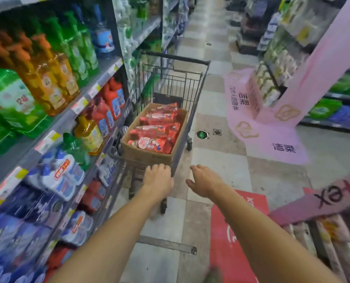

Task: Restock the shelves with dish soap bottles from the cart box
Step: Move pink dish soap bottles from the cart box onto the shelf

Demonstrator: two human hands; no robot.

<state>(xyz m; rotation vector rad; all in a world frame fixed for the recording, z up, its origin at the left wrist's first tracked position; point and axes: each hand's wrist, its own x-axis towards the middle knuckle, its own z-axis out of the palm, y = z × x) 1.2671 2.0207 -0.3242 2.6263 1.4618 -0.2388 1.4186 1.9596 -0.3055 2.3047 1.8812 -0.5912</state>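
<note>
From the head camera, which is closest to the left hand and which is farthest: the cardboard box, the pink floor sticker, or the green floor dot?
1. Cardboard box: in the cart, just above the left hand.
2. Green floor dot: on the tiles, right of the cart.
3. Pink floor sticker: farther right, by the pink display.

Aisle was evenly, brightly lit from overhead; shadows faint. Wide-angle lens bent the shelves (100, 78) at left and the pink column (321, 64) at right. Motion blur smeared the shelf bottles (47, 74) and far aisle. Cart box (147, 154) and floor (221, 160) at centre stayed sharper. Mild sheen showed on the floor tiles.
</note>
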